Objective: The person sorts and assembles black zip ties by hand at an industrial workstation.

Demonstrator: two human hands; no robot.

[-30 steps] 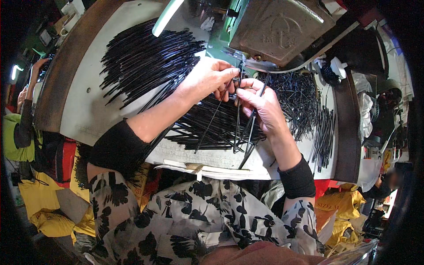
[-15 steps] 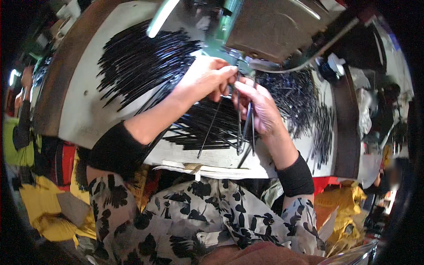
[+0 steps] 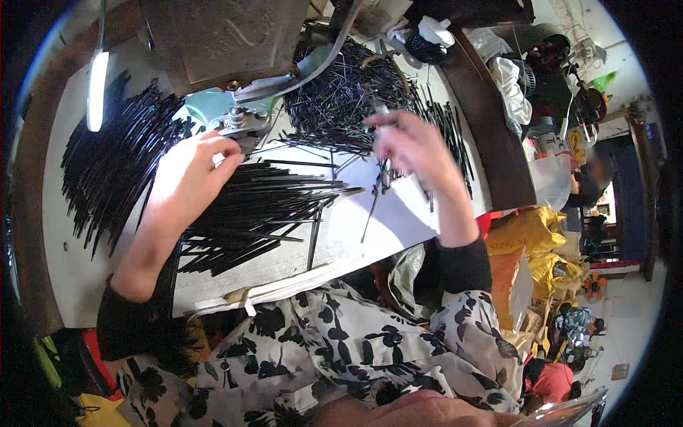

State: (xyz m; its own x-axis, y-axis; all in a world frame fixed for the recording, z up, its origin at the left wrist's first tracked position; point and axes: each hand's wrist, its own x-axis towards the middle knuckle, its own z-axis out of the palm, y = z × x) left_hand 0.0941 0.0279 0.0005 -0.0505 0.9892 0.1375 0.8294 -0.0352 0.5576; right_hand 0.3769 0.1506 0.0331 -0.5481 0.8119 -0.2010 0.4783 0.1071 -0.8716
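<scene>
My left hand point(image 3: 186, 171) is beside the metal fitting point(image 3: 245, 122) of a green machine, thumb and fingertips curled close together. Whatever lies between those fingertips is too small or hidden to name. Over the right side of the table, my right hand point(image 3: 418, 151) is smeared by motion. Thin black rods point(image 3: 375, 199) show just below it, and I cannot tell if its fingers hold any. Between the hands and nearer to me spreads a pile of long black rods point(image 3: 263, 206). A denser bundle of black rods point(image 3: 117, 160) lies left of my left hand.
A heap of shorter black pieces point(image 3: 341, 99) lies behind my right hand. The machine's dark housing point(image 3: 228, 43) overhangs the back of the white table point(image 3: 398, 213). A lit lamp tube point(image 3: 97, 92) hangs at the left. Yellow sacks point(image 3: 530, 242) stand beyond the brown right edge.
My hands were together at the green machine part; now they are apart, the right one having moved away to the right. The view has turned rightward, so the table appears further left.
</scene>
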